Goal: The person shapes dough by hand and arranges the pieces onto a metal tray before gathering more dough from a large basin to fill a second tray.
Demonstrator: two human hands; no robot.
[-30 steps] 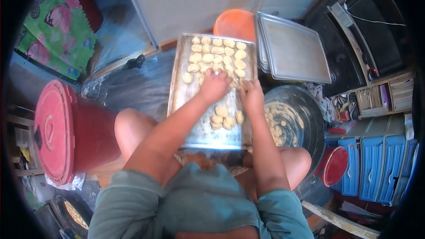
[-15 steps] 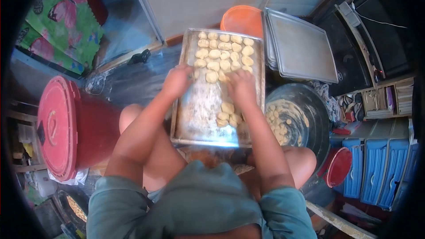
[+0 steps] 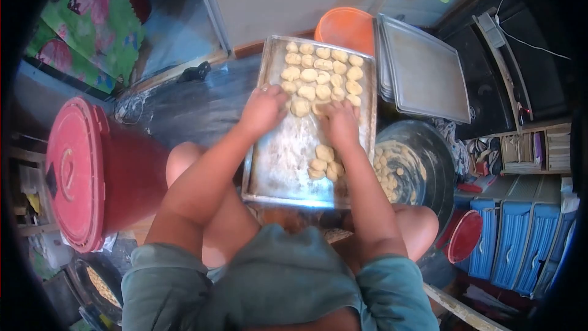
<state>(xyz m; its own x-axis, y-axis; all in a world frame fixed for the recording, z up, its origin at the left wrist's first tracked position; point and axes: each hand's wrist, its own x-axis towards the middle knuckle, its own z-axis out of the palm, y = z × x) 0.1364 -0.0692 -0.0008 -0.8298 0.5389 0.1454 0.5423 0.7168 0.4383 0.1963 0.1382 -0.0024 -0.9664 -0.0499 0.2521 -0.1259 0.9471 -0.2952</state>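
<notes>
A metal baking tray (image 3: 269, 171) lies in front of me above my lap, with rows of pale dough balls (image 3: 308, 75) on its far half. At the left end of the nearest row is my left hand (image 3: 264, 111), its fingers curled round a dough ball that they mostly hide. My right hand (image 3: 341, 124) is closed over another dough ball (image 3: 320, 108) in the same row. Between the hands sits a rounded dough ball (image 3: 300, 108), touched by neither. A small cluster of dough balls (image 3: 323, 162) rests near my right wrist.
On the right, a dark basin (image 3: 438, 165) holds more dough pieces. Stacked metal trays (image 3: 429, 67) lean behind it, beside an orange bucket (image 3: 346, 27). A large red lidded barrel (image 3: 122, 178) stands at my left. Blue drawers (image 3: 517, 233) are at the far right.
The view has shifted slightly, so the tray appears a little further right. Both hands stay at the nearest row, with the fingers moved a little over the dough balls.
</notes>
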